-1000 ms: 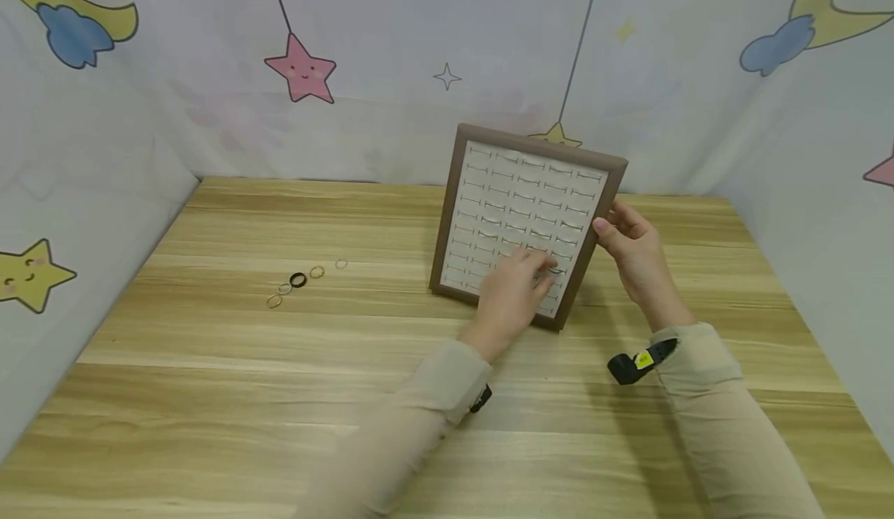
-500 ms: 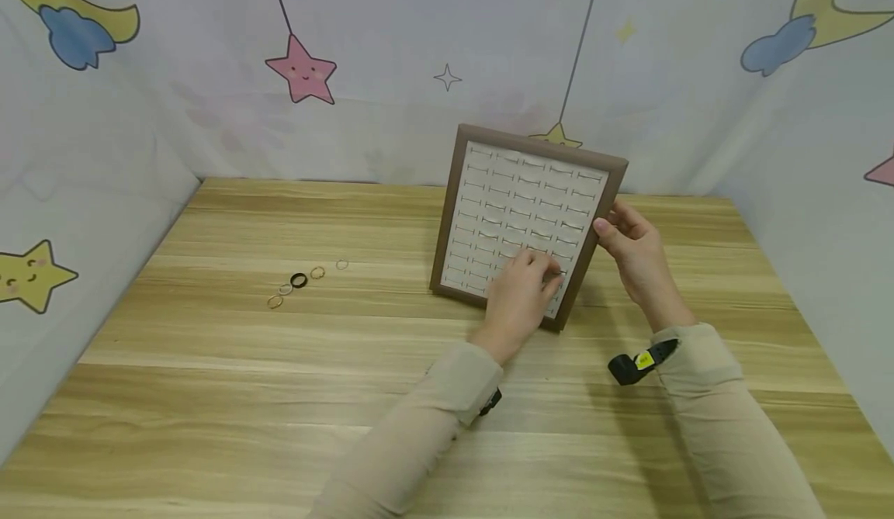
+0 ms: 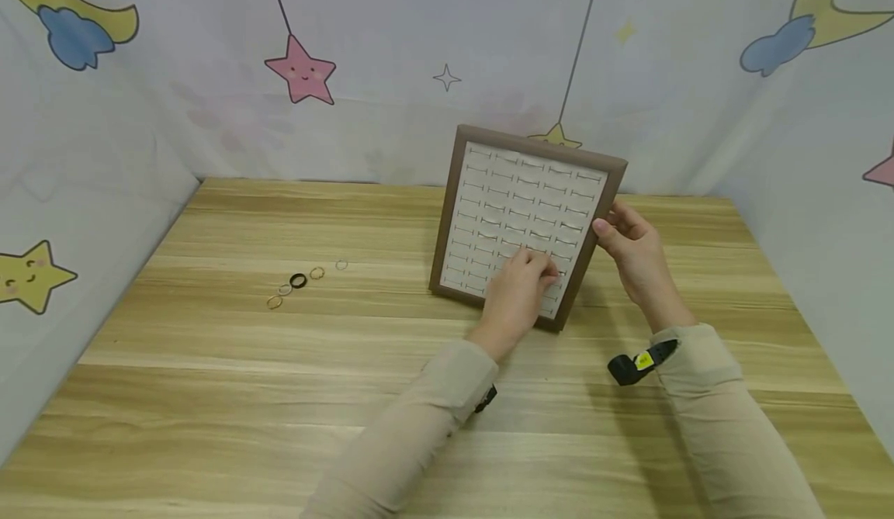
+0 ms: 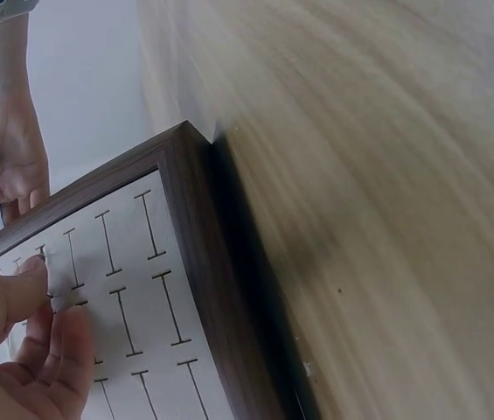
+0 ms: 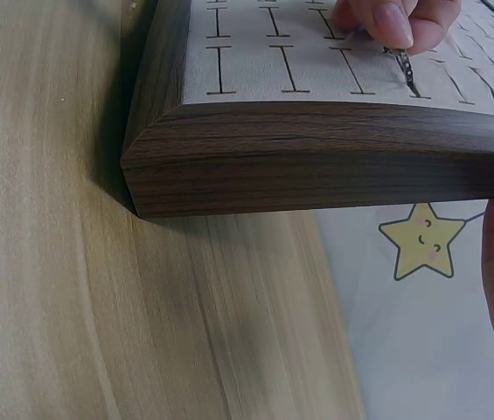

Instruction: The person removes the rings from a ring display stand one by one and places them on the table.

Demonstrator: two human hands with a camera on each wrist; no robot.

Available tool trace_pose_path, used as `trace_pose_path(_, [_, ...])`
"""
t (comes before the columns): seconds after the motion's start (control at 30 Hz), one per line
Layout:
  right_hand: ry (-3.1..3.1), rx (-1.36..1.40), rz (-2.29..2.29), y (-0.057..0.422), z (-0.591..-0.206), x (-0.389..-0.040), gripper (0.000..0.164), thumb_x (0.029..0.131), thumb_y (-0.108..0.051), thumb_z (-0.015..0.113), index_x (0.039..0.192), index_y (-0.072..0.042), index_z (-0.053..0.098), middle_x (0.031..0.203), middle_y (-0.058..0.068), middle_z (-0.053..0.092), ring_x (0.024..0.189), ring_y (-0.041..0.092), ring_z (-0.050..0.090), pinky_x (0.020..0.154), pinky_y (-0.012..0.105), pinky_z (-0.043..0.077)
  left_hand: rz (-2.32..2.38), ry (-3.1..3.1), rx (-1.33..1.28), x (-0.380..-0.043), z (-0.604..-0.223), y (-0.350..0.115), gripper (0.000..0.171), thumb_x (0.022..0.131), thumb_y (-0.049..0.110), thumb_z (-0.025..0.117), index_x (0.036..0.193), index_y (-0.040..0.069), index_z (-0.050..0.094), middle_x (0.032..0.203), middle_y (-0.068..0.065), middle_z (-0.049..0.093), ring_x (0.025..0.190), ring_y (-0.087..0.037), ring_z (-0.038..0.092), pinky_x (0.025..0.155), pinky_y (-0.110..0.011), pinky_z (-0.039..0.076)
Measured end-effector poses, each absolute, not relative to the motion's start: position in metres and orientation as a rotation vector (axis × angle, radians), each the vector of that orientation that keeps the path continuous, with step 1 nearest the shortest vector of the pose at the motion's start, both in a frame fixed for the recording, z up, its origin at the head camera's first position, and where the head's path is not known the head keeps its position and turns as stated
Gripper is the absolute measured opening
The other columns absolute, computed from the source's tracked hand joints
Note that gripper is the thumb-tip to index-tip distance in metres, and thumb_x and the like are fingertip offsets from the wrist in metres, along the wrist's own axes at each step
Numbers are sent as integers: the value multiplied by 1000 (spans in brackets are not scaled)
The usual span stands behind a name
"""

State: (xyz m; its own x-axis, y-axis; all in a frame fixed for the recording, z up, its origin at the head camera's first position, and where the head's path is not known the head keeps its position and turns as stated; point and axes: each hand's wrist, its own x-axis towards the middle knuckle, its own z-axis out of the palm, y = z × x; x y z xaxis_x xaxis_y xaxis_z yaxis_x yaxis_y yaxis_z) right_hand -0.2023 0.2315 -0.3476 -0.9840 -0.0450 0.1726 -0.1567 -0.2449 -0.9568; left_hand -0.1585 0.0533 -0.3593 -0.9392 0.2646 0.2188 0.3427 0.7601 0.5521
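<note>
A ring display board [image 3: 477, 193] with a brown wooden frame and a white slotted face stands tilted on the table. My left hand [image 3: 515, 290] is over its lower right part, thumb and fingertips pinching a dark patterned ring [image 5: 406, 70] at one slot. Seen from the right wrist, part of that ring stands out of the slot below the fingertips. My right hand [image 3: 632, 259] grips the board's right edge, thumb on the front and fingers behind. In the left wrist view, the slots near the frame's lower corner hold nothing.
Several loose rings lie in a slanting row on the left of the table, among them a black ring [image 3: 298, 280] and a gold ring [image 3: 275, 302]. A printed cloth backdrop [image 3: 384, 139] borders the wooden table [image 3: 230, 418] behind and at both sides.
My left hand has shifted slightly at the same slot, its fingertips drawing in closer round the ring. The right hand and the board have stayed put.
</note>
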Motion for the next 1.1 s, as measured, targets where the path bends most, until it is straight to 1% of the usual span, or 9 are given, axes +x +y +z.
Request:
trace_pose_path(0.2, [-1876, 248, 2418, 232, -348, -203, 26, 91, -5, 62, 108, -24, 67, 94, -8, 65, 86, 3, 60, 78, 15, 53, -961, -2848, -549, -161, -357, 50, 12, 93, 26, 58, 96, 16, 65, 99, 0, 61, 88, -14, 59, 72, -23, 49])
trace_pose_path(0.5, [-1903, 248, 2398, 231, -348, -203, 27, 91, -5, 61, 107, -26, 67, 94, -9, 65, 87, 3, 59, 79, 15, 53, -1011, -2902, -650, -166, -355, 42, 15, 94, 24, 57, 101, 15, 66, 98, -1, 59, 87, -12, 57, 72, -20, 47])
trace_pose_path(0.57, [-1906, 240, 2395, 231, -347, -203, 27, 92, -5, 60, 107, -26, 67, 94, -9, 65, 86, 3, 59, 79, 15, 53, -1035, -2920, -675, -166, -354, 41, 14, 94, 25, 57, 101, 15, 65, 101, -2, 59, 89, -14, 57, 74, -22, 48])
trace_pose_path(0.7, [-1905, 216, 2382, 231, -347, -203, 26, 92, -5, 60, 106, -26, 67, 93, -9, 65, 87, 3, 59, 79, 15, 53, -1029, -2953, -758, -165, -351, 38, 13, 94, 27, 57, 101, 17, 64, 115, -1, 59, 102, -17, 59, 85, -30, 52])
trace_pose_path(0.77, [-1893, 217, 2388, 231, -347, -203, 26, 92, -5, 60, 106, -26, 68, 93, -9, 65, 86, 3, 59, 79, 15, 53, -1047, -2963, -789, -165, -348, 35, 14, 94, 27, 57, 101, 17, 64, 120, 0, 58, 107, -16, 59, 90, -32, 51])
trace_pose_path(0.9, [-1878, 221, 2405, 230, -347, -202, 26, 91, -5, 61, 105, -25, 68, 92, -8, 65, 86, 4, 59, 78, 15, 53, -1136, -2994, -737, -165, -342, 26, 17, 96, 26, 56, 107, 16, 63, 119, 1, 63, 109, -15, 61, 93, -30, 51])
trace_pose_path(1.1, [-1855, 261, 2428, 230, -349, -202, 25, 91, -5, 61, 107, -24, 68, 93, -7, 65, 86, 4, 60, 78, 15, 53, -1120, -2954, -592, -161, -328, -1, 23, 96, 29, 56, 115, 18, 60, 122, 1, 65, 110, -17, 62, 89, -33, 53])
